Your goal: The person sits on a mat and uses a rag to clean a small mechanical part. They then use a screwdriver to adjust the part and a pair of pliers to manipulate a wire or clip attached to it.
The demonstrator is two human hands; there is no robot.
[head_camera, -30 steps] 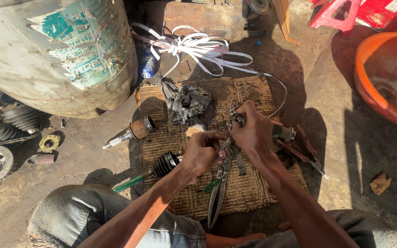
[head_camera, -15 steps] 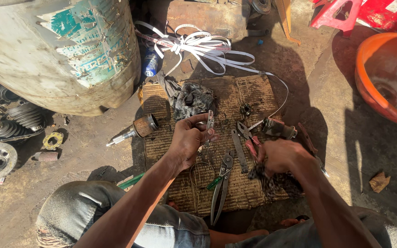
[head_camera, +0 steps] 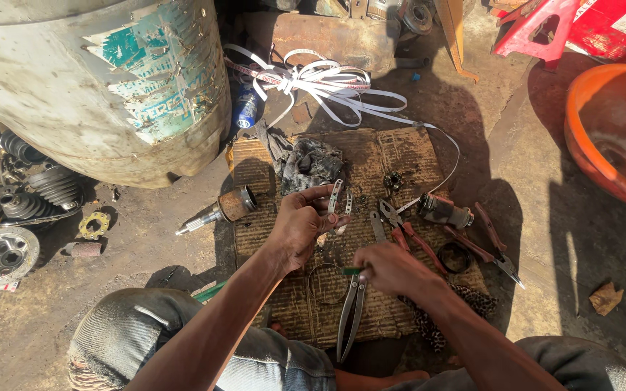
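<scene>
The left hand [head_camera: 300, 223] pinches a small bent strip of shiny metal [head_camera: 337, 197] above the worn woven brown mat [head_camera: 400, 156]. The right hand [head_camera: 393, 269] grips what seems a green-handled tool [head_camera: 351, 271], beside long grey metal pliers [head_camera: 351, 315] on the mat.

Both bare forearms reach forward from the knees; left hand [head_camera: 300, 224] raised, fingers [head_camera: 320, 194] pinched shut; right hand [head_camera: 393, 268] lower, palm down, fingers curled closed.
</scene>
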